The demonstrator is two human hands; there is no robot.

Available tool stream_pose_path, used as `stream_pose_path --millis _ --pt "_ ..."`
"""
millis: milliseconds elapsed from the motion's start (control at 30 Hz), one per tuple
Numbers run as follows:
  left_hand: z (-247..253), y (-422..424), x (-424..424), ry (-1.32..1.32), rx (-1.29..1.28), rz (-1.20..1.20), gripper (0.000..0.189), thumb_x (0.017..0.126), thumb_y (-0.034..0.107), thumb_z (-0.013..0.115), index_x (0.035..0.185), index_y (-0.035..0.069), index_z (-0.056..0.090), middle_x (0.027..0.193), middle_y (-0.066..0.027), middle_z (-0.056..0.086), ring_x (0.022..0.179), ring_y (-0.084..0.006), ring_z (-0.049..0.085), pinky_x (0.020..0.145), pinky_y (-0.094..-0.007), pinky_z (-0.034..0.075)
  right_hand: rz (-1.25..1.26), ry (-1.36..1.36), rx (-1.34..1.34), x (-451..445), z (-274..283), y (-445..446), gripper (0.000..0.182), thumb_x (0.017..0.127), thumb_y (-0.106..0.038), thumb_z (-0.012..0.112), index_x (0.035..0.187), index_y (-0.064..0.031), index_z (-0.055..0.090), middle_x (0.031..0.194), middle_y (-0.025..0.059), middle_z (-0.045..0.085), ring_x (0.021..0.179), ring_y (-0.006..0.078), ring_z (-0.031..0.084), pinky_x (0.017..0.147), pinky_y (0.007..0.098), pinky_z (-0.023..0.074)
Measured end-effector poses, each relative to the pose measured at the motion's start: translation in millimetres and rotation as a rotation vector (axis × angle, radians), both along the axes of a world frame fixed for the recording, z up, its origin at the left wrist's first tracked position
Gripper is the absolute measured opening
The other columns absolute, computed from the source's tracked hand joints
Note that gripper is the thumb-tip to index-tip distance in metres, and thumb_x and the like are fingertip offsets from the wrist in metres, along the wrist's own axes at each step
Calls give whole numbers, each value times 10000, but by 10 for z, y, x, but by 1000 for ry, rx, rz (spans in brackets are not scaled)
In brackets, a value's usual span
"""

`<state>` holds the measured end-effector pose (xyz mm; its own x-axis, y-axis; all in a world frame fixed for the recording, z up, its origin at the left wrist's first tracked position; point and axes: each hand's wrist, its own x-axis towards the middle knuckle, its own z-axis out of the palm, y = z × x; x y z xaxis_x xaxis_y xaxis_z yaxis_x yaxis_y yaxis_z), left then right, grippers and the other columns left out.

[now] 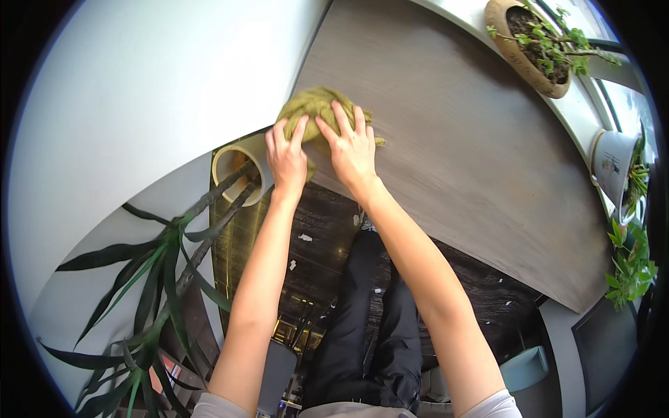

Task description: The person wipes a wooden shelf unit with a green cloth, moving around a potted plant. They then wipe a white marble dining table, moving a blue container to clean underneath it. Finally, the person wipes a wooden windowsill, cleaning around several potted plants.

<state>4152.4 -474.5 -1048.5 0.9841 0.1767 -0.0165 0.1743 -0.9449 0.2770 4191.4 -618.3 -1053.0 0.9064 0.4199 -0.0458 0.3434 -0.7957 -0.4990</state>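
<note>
An olive-green cloth point(319, 102) lies bunched at the left end of a grey wood-grain tabletop point(449, 130), close to the white wall point(172, 78). My left hand point(289, 154) grips its near left side, with the fingertips sunk into the folds. Spread over the right part of the cloth are the fingers of my right hand point(353, 149), which also holds it. One fold hangs down beside my left wrist at the table's near edge, and another end sticks out to the right. Both palms face down, so the cloth beneath them is hidden.
Left of the table, a tall potted plant point(172, 245) leans from a pale pot point(264, 157) on the floor. Along the white windowsill stand a brown oblong planter point(522, 57) and a white pot point(611, 162). A dark screen point(606, 350) and a blue chair point(525, 368) are lower right.
</note>
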Motion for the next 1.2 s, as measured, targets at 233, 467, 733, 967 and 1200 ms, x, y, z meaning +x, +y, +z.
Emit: stream_pose_path --millis 233,467,733,967,1200 --pt "-155 -240 -573 -103 -4 327 582 828 -143 538 1355 92 616 1294 -219 535 1208 -430 496 1007 -544 457 226 78 -2 -198 -5 205 411 872 -141 628 1266 -213 720 1543 40 469 1459 353 352 1071 559 406" --pt "-43 -1070 -1311 17 -170 441 614 813 -106 555 1405 54 567 1300 -230 480 1229 -440 486 1050 -536 395 480 193 41 -409 91 -553 280 870 -214 650 1117 -200 780 1483 14 535 1459 301 361 1071 555 407" --pt "103 -1093 -137 15 -116 151 593 833 -113 596 1375 127 609 1249 -215 523 1152 -408 543 1001 -500 467 263 -38 54 481 33 -982 258 836 -144 685 1053 -223 800 1414 23 585 1389 311 447 1039 493 446" --pt "-10 -1457 -464 -62 -122 191 573 835 -86 611 1371 113 593 1242 -212 486 1123 -422 521 970 -526 462 287 14 101 202 8 -1198 221 850 -134 659 1006 -194 803 1399 9 594 1411 294 420 1034 530 422" --pt "109 -2865 -1630 41 -360 307 602 835 -100 586 1412 69 572 1269 -257 441 1199 -455 471 1054 -534 399 466 164 -16 -606 249 -2484 271 797 -163 678 1034 -222 796 1479 16 540 1455 304 376 1080 566 375"
